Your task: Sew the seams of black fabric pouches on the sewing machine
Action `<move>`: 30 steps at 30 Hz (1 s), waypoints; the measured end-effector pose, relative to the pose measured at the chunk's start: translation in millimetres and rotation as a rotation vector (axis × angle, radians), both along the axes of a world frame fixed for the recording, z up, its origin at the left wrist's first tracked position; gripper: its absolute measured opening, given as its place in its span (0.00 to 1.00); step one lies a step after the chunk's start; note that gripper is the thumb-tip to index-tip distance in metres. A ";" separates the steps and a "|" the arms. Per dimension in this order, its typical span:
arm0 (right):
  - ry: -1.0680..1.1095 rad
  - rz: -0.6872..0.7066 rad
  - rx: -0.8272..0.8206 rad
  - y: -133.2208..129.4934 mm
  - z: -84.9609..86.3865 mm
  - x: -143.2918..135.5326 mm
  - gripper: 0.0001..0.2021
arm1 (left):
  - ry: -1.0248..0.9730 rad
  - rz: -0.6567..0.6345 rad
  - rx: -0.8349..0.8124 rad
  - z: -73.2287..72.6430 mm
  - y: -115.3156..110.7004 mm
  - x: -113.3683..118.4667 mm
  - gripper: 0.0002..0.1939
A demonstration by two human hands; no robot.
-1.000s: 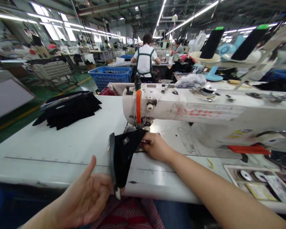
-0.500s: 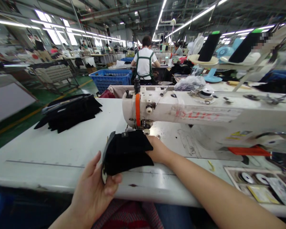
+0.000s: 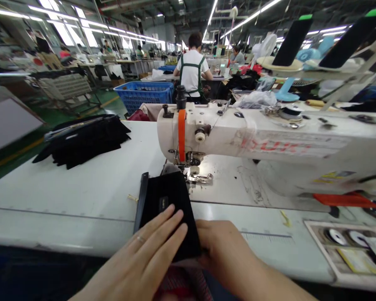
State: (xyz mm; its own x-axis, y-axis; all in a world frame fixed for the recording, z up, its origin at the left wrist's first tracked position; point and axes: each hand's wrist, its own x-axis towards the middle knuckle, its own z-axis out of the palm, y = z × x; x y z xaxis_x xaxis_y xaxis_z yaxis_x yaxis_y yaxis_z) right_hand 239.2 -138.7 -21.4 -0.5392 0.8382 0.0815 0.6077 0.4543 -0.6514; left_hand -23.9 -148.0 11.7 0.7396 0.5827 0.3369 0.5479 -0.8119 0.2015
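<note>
A black fabric piece [image 3: 172, 188] with a small dark label [image 3: 163, 203] and a stiff, shiny strip [image 3: 141, 200] along its left side lies in front of the sewing machine [image 3: 207, 133]. Its far edge is at the machine's needle and presser foot area [image 3: 188, 171]. My left hand [image 3: 156, 242], a ring on one finger, rests flat on top of the piece with fingers stretched out. At the near right edge of the fabric, my right hand [image 3: 221, 244] has its fingers curled round the edge; the fingertips are partly hidden.
A stack of black pieces [image 3: 84, 140] lies on the left of the white table [image 3: 65, 192]. A parts tray [image 3: 329, 259] with bobbins sits at the right. Behind the machine are a blue crate [image 3: 144, 94], a seated co-worker [image 3: 192, 69] and black thread cones [image 3: 293, 42].
The black piece has turned and now lies flatter, nearer the table's front edge. My left hand went from holding its left side to lying on top; my right hand drew back towards me.
</note>
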 end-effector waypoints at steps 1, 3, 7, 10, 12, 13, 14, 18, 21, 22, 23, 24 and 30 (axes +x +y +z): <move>-0.014 -0.032 0.027 -9.0 -5.6 -0.7 0.14 | 0.053 -0.040 0.086 -4.1 1.6 12.9 0.28; -0.055 -0.102 0.169 -23.8 -19.8 -3.8 0.11 | 0.167 -0.088 0.165 -12.7 8.4 25.9 0.23; -0.154 -0.253 0.504 -39.6 -46.2 -18.5 0.07 | 0.257 -0.176 0.133 -20.8 23.4 7.4 0.25; -0.134 -0.242 0.623 -41.6 -50.6 -30.7 0.13 | 0.285 -0.148 0.154 -23.0 20.6 -2.6 0.25; -0.090 -0.223 0.673 -40.5 -46.2 -35.0 0.17 | 0.219 -0.062 0.182 -26.6 12.8 2.4 0.21; -0.073 -0.216 0.687 -39.8 -42.9 -35.9 0.17 | 0.166 -0.033 0.187 -28.7 8.7 6.5 0.19; -0.060 -0.204 0.698 -39.3 -39.6 -36.2 0.17 | 0.115 -0.024 0.186 -30.7 5.0 10.5 0.19; 0.008 -0.183 0.758 -38.7 -31.5 -34.5 0.15 | -0.029 -0.061 0.133 -34.9 -1.8 18.5 0.16; 0.041 -0.158 0.750 -39.8 -31.4 -33.0 0.16 | -0.116 -0.061 0.048 -38.2 -2.7 19.8 0.14; 0.045 -0.145 0.746 -40.3 -31.7 -32.4 0.16 | -0.116 -0.067 0.024 -39.9 -3.2 20.1 0.14; 0.047 -0.134 0.746 -40.8 -31.9 -31.8 0.16 | -0.100 -0.067 0.004 -41.7 -4.0 20.2 0.15; 0.050 -0.128 0.750 -41.4 -31.8 -31.0 0.16 | -0.078 -0.068 -0.004 -43.3 -4.9 20.1 0.16; 0.091 -0.100 0.724 -44.2 -26.8 -25.2 0.15 | 0.049 -0.143 -0.040 -44.3 -9.5 15.1 0.15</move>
State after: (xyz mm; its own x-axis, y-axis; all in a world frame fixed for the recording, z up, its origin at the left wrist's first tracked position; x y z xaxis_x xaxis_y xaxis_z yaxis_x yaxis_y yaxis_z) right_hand 214.0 -183.0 -48.3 -0.4281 0.6019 0.6741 0.6265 0.7353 -0.2587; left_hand -8.8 -157.4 -32.6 0.8312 0.4824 0.2764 0.4372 -0.8742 0.2112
